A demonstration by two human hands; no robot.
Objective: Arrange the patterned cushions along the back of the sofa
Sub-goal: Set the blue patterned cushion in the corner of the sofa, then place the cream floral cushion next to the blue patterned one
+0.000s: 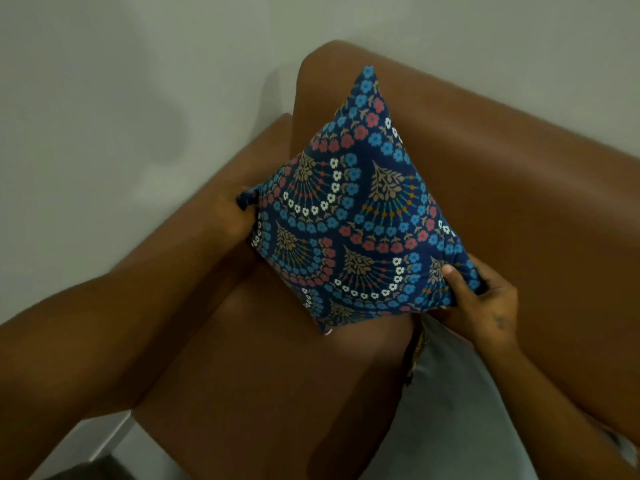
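- Head view: a navy patterned cushion [349,216] stood on one corner over the brown sofa [519,202] seat, near its back corner.
- Left hand [230,216] gripped its left corner; right hand [481,303] pinched its right corner.
- A grey cushion [446,410] lay beneath the right arm.
- No writing could be read.

Both hands [479,303] closed, arms outstretched
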